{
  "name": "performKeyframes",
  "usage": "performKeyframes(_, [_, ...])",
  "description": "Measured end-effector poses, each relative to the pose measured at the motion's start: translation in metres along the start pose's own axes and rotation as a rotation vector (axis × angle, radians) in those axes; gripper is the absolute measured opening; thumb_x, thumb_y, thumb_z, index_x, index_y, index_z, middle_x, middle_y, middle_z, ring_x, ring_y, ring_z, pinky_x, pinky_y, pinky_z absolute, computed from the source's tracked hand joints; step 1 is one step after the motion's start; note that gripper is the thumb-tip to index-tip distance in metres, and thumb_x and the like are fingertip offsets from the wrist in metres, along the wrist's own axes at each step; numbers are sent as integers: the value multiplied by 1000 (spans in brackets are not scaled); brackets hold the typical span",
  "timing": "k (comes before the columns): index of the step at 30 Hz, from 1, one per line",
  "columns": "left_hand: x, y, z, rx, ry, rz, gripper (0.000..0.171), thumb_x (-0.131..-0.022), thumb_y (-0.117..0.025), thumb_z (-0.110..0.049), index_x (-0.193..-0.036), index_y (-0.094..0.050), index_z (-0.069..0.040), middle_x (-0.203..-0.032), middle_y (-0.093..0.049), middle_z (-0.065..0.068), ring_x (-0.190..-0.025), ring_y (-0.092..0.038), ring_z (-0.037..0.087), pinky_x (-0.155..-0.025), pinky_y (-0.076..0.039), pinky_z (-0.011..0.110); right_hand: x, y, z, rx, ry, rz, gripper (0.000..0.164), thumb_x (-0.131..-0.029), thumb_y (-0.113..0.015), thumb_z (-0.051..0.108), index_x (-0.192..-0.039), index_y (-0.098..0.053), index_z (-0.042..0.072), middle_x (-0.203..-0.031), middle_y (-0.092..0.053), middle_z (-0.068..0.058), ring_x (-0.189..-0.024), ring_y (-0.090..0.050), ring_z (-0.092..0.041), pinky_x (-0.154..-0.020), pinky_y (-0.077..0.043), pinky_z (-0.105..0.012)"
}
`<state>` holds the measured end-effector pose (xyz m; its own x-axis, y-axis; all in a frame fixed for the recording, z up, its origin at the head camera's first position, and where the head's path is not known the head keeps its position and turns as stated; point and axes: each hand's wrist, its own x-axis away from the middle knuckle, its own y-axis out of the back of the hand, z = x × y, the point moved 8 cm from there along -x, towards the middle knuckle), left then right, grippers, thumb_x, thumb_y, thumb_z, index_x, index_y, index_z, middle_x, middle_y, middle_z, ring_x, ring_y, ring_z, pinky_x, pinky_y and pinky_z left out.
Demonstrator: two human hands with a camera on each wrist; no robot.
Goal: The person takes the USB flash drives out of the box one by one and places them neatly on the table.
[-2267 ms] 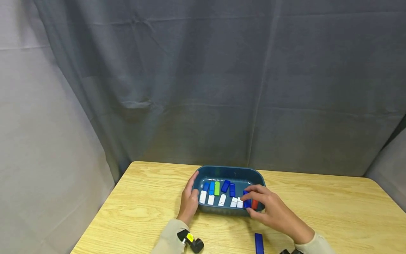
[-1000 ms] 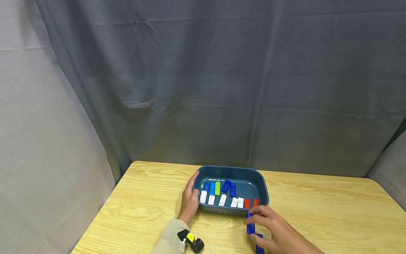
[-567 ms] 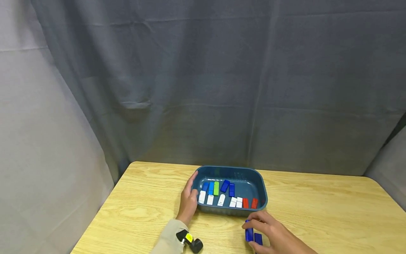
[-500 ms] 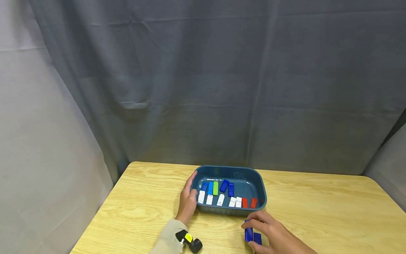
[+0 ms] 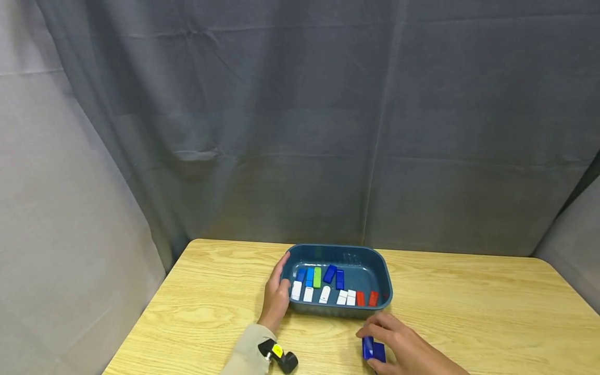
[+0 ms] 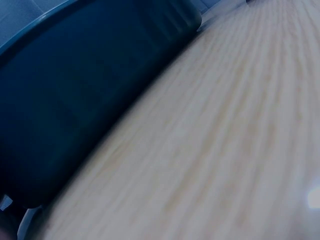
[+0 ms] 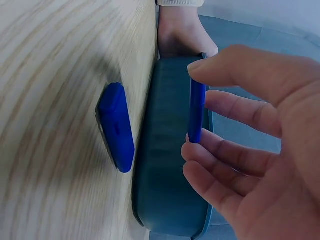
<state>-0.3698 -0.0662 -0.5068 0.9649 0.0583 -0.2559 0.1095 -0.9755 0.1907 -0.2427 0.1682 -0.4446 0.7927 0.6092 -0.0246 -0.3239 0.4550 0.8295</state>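
My right hand [image 5: 398,344] pinches a blue USB stick [image 7: 196,110] between thumb and fingertips, just in front of the bin. A second blue USB stick [image 7: 117,127] lies on the table beside it, partly hidden by my fingers in the head view. At the bin's left end, my left hand [image 5: 275,297] holds the wall, thumb at the rim and fingers along the outside. The dark teal bin [image 5: 335,311] contains a front row of white sticks [image 5: 324,295] and red sticks [image 5: 373,298]. Behind them lie several blue sticks [image 5: 330,273] and a green stick [image 5: 317,277].
The wooden table [image 5: 469,312] extends to both sides of the bin. A grey curtain [image 5: 281,130] hangs behind its far edge, and a pale cloth [image 5: 70,208] hangs at the left. A small black camera [image 5: 283,359] is strapped to my left wrist.
My right hand has brought the blue stick out of the bin and down towards me, beside the other one on the table. A red stick behind it came into sight. My left hand stays put.
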Motion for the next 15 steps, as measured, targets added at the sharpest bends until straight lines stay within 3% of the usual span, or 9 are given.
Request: performKeyframes(15, [-1, -1, 1, -1, 3, 15, 63, -92, -39, 2, -148, -38, -25, -152, -36, -10, -143, -26, 17, -115, -19, 48, -3, -9, -3, 37, 38, 26, 35, -85, -70, 41, -114, -65, 22, -110, -52, 9, -96, -47, -8, -73, -53, -25])
